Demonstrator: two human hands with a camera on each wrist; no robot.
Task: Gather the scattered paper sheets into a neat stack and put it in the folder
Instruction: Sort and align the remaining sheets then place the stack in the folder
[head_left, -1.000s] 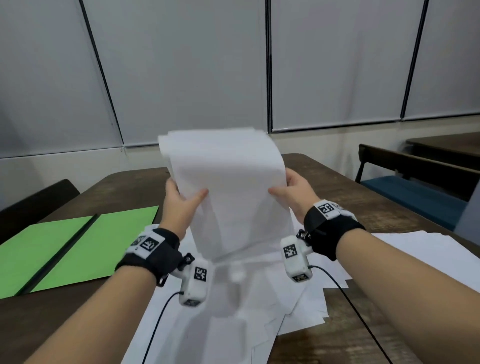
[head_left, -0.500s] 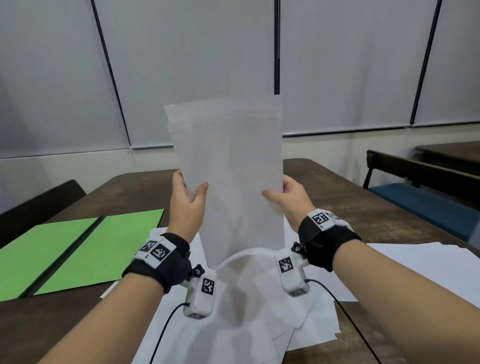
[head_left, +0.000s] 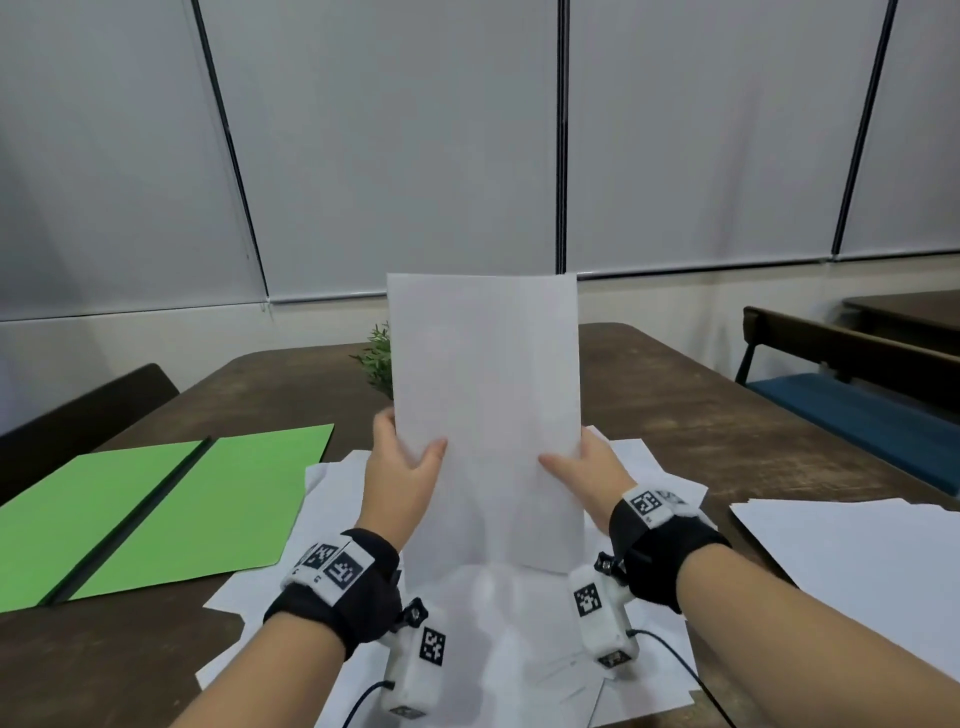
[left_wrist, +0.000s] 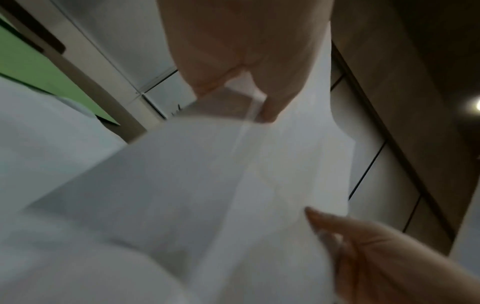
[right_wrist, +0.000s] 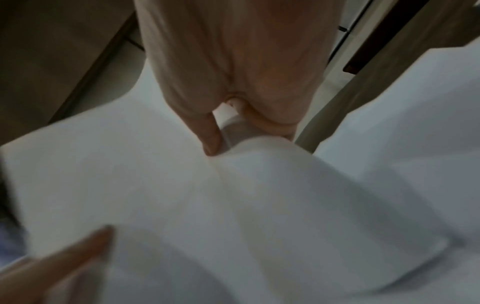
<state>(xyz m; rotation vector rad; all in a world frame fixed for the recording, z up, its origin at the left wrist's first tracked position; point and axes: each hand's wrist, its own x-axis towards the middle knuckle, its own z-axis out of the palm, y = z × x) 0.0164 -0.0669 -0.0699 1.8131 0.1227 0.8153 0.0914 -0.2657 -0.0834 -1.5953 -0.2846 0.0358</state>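
Observation:
A stack of white paper sheets (head_left: 485, 415) stands upright on its bottom edge over the loose sheets (head_left: 337, 483) lying on the table. My left hand (head_left: 402, 467) grips the stack's left edge, thumb on the front. My right hand (head_left: 582, 467) grips the right edge the same way. The left wrist view shows the stack (left_wrist: 233, 185) blurred between my left hand (left_wrist: 246, 82) and the other hand's thumb. In the right wrist view my right hand (right_wrist: 233, 102) pinches the stack (right_wrist: 207, 195). The open green folder (head_left: 156, 514) lies flat at the left.
More white sheets (head_left: 857, 561) lie at the table's right edge. A small green plant (head_left: 376, 358) stands behind the stack. A dark chair (head_left: 83, 415) is at the far left, and a bench with a blue seat (head_left: 852, 410) at the right.
The sheets, curled over at the top a second ago, were raised and straightened, and now stand lower with their bottom edge on the papers. Both hands kept their hold.

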